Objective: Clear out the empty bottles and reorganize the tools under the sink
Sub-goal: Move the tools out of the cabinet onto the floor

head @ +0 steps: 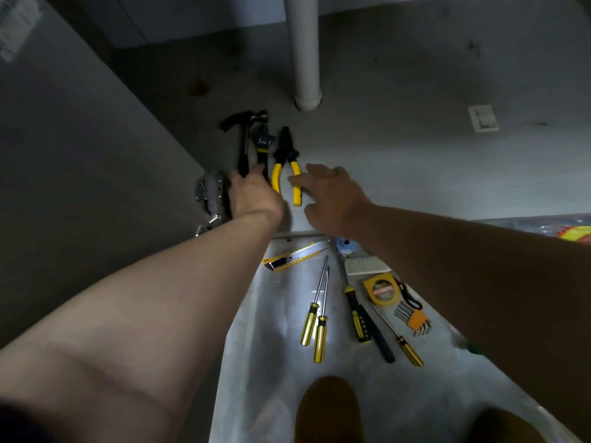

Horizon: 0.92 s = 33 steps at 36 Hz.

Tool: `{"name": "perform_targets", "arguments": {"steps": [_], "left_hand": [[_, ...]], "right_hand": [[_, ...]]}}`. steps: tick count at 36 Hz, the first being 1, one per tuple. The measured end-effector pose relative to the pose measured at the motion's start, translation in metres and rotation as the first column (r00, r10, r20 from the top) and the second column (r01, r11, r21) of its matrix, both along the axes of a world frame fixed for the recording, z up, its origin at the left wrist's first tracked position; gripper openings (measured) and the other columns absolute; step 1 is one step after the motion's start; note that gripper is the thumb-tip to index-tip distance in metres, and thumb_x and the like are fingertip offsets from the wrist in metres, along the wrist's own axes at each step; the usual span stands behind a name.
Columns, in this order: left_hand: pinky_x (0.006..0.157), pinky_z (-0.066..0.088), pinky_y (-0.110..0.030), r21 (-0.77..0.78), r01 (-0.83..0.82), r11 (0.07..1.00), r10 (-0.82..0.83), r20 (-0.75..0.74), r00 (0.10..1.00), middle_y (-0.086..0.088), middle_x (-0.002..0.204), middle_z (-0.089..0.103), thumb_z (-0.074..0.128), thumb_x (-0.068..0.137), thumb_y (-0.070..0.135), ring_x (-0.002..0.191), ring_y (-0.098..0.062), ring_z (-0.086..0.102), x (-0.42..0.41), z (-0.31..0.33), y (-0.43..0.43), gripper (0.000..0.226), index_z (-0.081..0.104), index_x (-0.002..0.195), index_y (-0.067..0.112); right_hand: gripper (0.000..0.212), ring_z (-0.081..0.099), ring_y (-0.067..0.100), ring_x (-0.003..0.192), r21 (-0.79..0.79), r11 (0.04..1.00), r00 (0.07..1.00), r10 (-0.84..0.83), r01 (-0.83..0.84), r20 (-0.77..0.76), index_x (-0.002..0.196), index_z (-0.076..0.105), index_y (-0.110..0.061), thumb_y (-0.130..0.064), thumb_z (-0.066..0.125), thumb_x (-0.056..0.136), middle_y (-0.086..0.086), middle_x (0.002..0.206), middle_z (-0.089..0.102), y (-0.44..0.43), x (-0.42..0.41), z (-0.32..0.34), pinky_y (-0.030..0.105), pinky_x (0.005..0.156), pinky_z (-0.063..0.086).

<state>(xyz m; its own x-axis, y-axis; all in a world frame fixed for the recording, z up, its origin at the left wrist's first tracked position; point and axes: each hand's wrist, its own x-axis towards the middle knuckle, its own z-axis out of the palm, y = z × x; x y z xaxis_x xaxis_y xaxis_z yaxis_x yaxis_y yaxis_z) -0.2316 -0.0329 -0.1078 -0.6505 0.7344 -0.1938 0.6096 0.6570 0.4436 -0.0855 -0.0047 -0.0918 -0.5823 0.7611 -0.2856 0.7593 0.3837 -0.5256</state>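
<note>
This is the inside of a cupboard under a household sink: a white round plastic drain pipe [305, 59] comes straight down to a dull grey cupboard floor [415, 155]. Left of the pipe stands a plain grey side panel [80, 139] with a shiny metal door hinge [209, 195] at its front edge. Black-and-yellow pliers [286, 161] lie near the pipe's foot.
</note>
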Motion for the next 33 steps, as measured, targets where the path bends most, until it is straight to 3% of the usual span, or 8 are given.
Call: {"name": "perform_targets", "arguments": {"steps": [3,6,11,16,19,24,28,33], "left_hand": [[0.107,0.042,-0.033,0.083,-0.008,0.997,0.006,0.025,1.000,-0.013,0.144,0.039,0.059,0.084,0.004,0.121,-0.038,0.054,0.001,-0.004,-0.002,0.057,0.060,0.138,0.022],[0.105,0.040,-0.027,0.173,0.006,0.985,-0.014,0.047,0.999,-0.012,0.139,0.046,0.055,0.082,0.000,0.120,-0.035,0.055,0.005,-0.007,-0.006,0.054,0.065,0.133,0.016],[0.103,0.041,-0.029,0.185,-0.031,0.982,0.012,0.103,0.995,-0.012,0.137,0.049,0.062,0.082,-0.001,0.121,-0.034,0.053,0.011,-0.002,-0.005,0.049,0.059,0.129,0.013],[0.098,0.052,-0.042,0.098,-0.143,0.985,0.110,0.287,0.952,-0.015,0.126,0.059,0.067,0.082,0.012,0.115,-0.035,0.060,0.023,-0.002,-0.005,0.055,0.044,0.132,0.015],[0.087,0.052,-0.035,0.047,-0.236,0.971,0.206,0.344,0.916,-0.012,0.117,0.063,0.063,0.087,0.016,0.108,-0.035,0.062,0.027,-0.002,-0.001,0.039,0.048,0.123,0.011],[0.078,0.046,-0.033,0.059,-0.343,0.938,0.287,0.423,0.860,-0.007,0.102,0.061,0.056,0.087,0.016,0.097,-0.033,0.061,0.028,-0.003,-0.004,0.025,0.051,0.110,0.009],[0.086,0.053,-0.037,0.131,-0.383,0.915,0.305,0.397,0.866,-0.012,0.107,0.068,0.049,0.085,0.013,0.099,-0.035,0.064,0.032,-0.006,-0.021,0.031,0.056,0.114,0.007],[0.077,0.046,-0.035,0.235,-0.361,0.902,0.254,0.386,0.887,0.000,0.080,0.054,0.044,0.085,0.003,0.086,-0.033,0.057,0.047,-0.005,-0.056,0.029,0.049,0.113,0.008]], "right_hand": [[0.066,0.032,0.029,0.138,0.075,0.996,0.996,0.039,-0.046,0.084,0.151,0.041,-0.034,-0.019,0.058,0.089,-0.005,0.159,0.035,0.004,-0.003,0.000,0.044,0.111,0.035],[0.050,0.042,0.030,0.125,0.182,0.983,0.998,-0.022,0.011,0.061,0.141,0.053,-0.024,-0.016,0.056,0.091,0.004,0.135,0.056,0.004,-0.001,-0.001,0.041,0.101,0.045],[0.025,0.048,0.032,0.110,0.334,0.940,0.994,-0.092,0.065,0.065,0.114,0.060,-0.010,-0.028,0.054,0.098,0.011,0.110,0.062,0.003,0.017,-0.006,0.038,0.080,0.046],[0.058,0.049,0.030,0.114,0.318,0.939,0.983,-0.165,0.129,0.087,0.120,0.052,-0.010,-0.057,0.064,0.087,0.009,0.118,0.054,-0.004,0.026,-0.008,0.037,0.077,0.045],[0.072,0.053,0.031,0.112,0.246,0.953,0.974,-0.207,0.178,0.097,0.129,0.039,-0.014,-0.051,0.075,0.079,0.008,0.123,0.052,-0.004,0.024,-0.007,0.036,0.072,0.041],[0.064,0.057,0.034,0.103,0.162,0.973,0.970,-0.187,0.162,0.155,0.127,0.046,-0.013,-0.039,0.077,0.077,0.009,0.120,0.048,-0.001,0.017,-0.006,0.036,0.071,0.041],[0.066,0.057,0.031,0.094,0.179,0.968,0.955,-0.213,0.177,0.205,0.118,0.051,-0.012,-0.053,0.076,0.073,0.007,0.110,0.051,-0.004,0.025,-0.002,0.033,0.069,0.038],[0.071,0.051,0.025,0.083,0.157,0.951,0.939,-0.291,0.265,0.181,0.110,0.052,-0.012,-0.066,0.071,0.068,0.003,0.096,0.050,-0.027,0.053,-0.001,0.031,0.068,0.039]]}}
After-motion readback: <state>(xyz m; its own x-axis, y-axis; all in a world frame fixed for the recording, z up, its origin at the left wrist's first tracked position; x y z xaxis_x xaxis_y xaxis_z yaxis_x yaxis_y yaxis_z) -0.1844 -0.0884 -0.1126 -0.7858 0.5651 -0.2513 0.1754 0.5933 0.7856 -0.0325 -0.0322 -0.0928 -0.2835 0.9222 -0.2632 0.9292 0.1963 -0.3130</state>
